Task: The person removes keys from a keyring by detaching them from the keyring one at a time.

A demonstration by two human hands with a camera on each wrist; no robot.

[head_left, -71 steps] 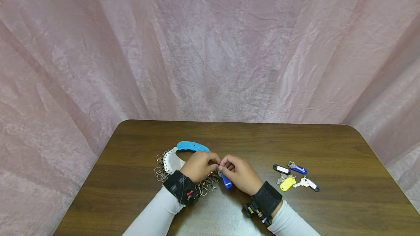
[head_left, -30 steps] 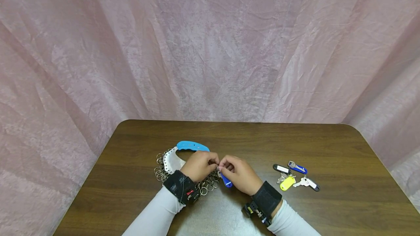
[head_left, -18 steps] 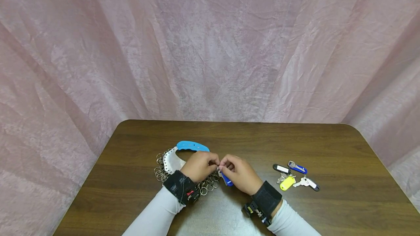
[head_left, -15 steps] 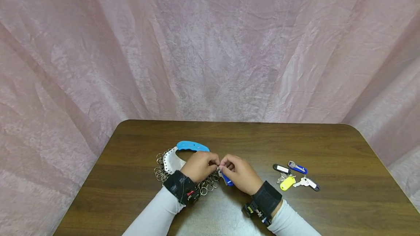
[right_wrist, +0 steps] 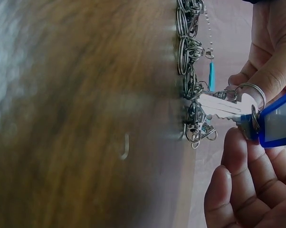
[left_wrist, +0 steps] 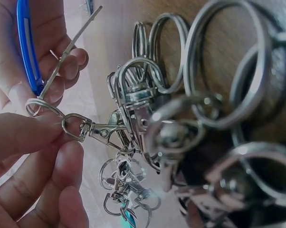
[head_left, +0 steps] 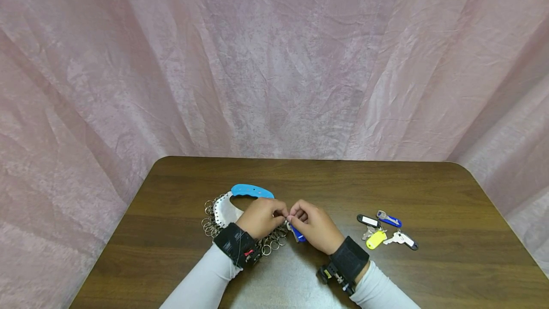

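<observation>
My left hand [head_left: 262,216] pinches a metal split ring [left_wrist: 45,105] between thumb and finger. That ring hangs from a swivel clasp [left_wrist: 98,130] on the white, blue-handled key holder [head_left: 225,211]. Close against it, my right hand [head_left: 318,225] holds a blue key tag [right_wrist: 278,123] at its ring end, fingertips curled at the tag. A silver key [right_wrist: 224,107] on the tag's small ring points toward the holder's row of rings. In the right wrist view, the tag's small ring overlaps the split ring. Part of the holder lies hidden under the left hand.
At the right of the wooden table [head_left: 450,194] lie more tagged keys: a yellow tag [head_left: 376,240], a blue tag [head_left: 389,219] and two black tags, one at the back [head_left: 368,221]. Several empty rings [head_left: 268,248] fringe the holder. A pink curtain [head_left: 274,61] hangs behind.
The blue tag has tilted up a little and shifted slightly right, with its key showing more beside it. My right hand's fingers have shifted slightly; the left hand stays in place.
</observation>
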